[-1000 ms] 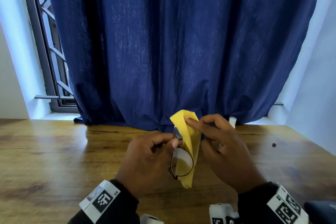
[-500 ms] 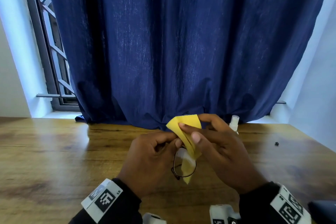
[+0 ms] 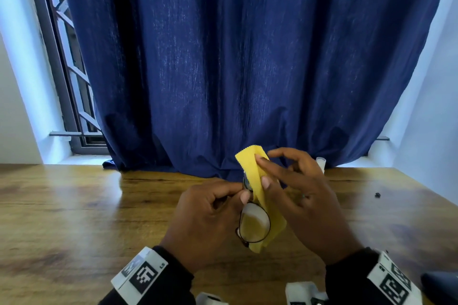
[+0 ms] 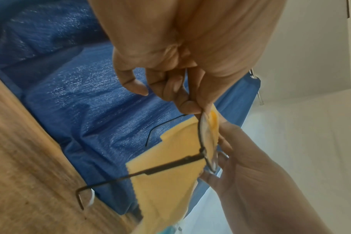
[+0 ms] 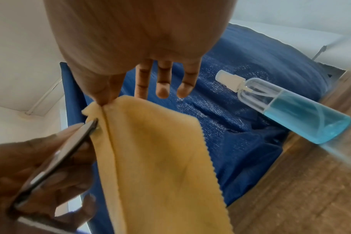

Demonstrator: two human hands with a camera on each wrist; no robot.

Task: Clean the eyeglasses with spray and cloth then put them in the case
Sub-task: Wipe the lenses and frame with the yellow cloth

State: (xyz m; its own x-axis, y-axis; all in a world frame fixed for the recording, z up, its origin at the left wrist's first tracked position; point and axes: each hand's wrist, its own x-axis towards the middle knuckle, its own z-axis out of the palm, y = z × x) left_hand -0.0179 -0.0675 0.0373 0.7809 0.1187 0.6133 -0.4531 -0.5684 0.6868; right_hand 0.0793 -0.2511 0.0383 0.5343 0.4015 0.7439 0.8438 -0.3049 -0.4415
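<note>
Thin dark-framed eyeglasses (image 3: 254, 226) are held upright above the table. My left hand (image 3: 244, 193) pinches the frame near the bridge. A yellow cloth (image 3: 259, 189) is draped over the upper lens and hangs down behind the lower lens. My right hand (image 3: 261, 169) pinches that cloth over the upper lens with thumb and forefinger, while its other fingers are spread. In the left wrist view one temple (image 4: 150, 171) crosses the cloth (image 4: 170, 190). A clear spray bottle (image 5: 291, 109) of blue liquid stands behind my right hand. The upper lens is hidden by the cloth.
A wooden table (image 3: 86, 218) runs under both hands. A dark blue curtain (image 3: 235, 69) hangs down to its far edge. A dark object (image 3: 441, 285) lies at the table's near right corner. A small black speck (image 3: 377, 195) sits at the right.
My right hand's thumb and forefinger rubbed the cloth down over the upper lens and have slid back up. The cloth again hangs long behind the lower lens. The left hand kept its hold.
</note>
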